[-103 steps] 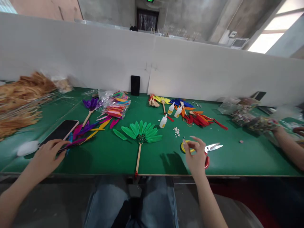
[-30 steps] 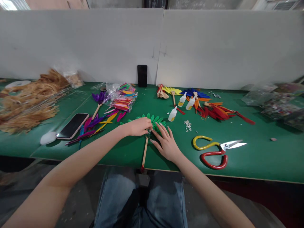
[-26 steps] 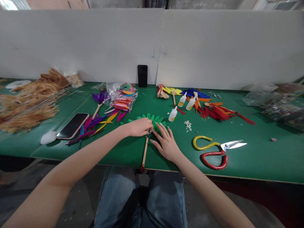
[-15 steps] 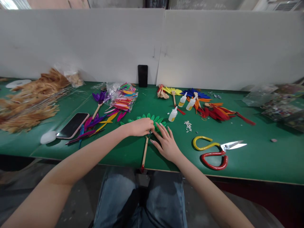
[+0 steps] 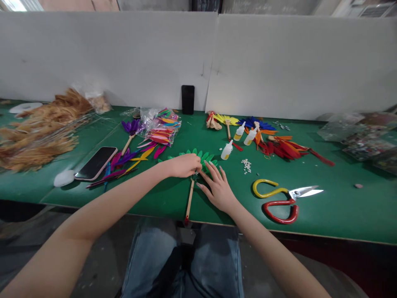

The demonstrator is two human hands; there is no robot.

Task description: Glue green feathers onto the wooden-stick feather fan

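Note:
A green feather fan (image 5: 203, 156) lies on the table before me, its wooden handle (image 5: 190, 198) pointing toward me with a red end at the table edge. Over the base of the feathers, my left hand (image 5: 186, 165) is closed, fingertips pinched together; whatever is between them is hidden. My right hand (image 5: 217, 186) rests beside it, fingers spread and stretched out, the tips touching the fan's right side and centre. Just beyond stands a small glue bottle (image 5: 227, 150). Small white pieces (image 5: 246, 166) lie in a pile to the right.
Large scissors (image 5: 288, 198) with yellow and red handles lie at right. Two more glue bottles stand behind, near red feathers (image 5: 287, 148) and a yellow fan (image 5: 227, 119). Leftward are a phone (image 5: 96, 163), loose feathers (image 5: 124, 159), bagged feathers (image 5: 163, 130) and tan plumes (image 5: 46, 130). Another phone (image 5: 187, 99) leans on the white board.
The view has shifted very slightly. Both hands keep nearly the same place on the green fan, and nothing else has visibly moved.

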